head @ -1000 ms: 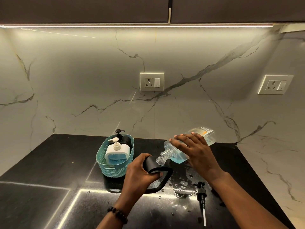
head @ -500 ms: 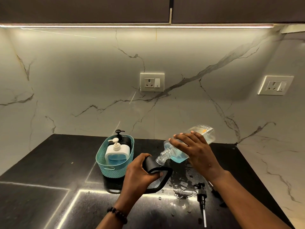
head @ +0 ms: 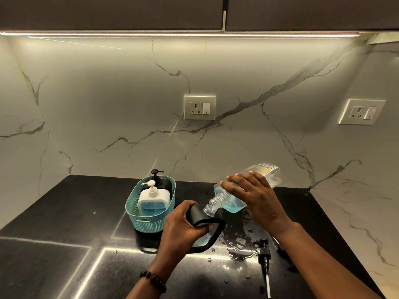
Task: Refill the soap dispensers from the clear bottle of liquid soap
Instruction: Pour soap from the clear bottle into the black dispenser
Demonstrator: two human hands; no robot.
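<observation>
My right hand grips a clear bottle with blue liquid soap, tipped neck-down to the left. Its ribbed mouth touches the top of a black soap dispenser with its pump off, which my left hand holds tilted on the black counter. The black pump head with its white tube lies on the counter to the right. A white dispenser with blue soap and a black-pumped dispenser stand in a teal basket.
Spilled liquid glistens on the black countertop under the bottle. A marble backsplash rises behind, with one wall socket in the middle and another at the right. Dark cabinets hang overhead.
The bottle's base has lifted slightly, tipping it steeper toward the black dispenser. Both hands stay almost where they were.
</observation>
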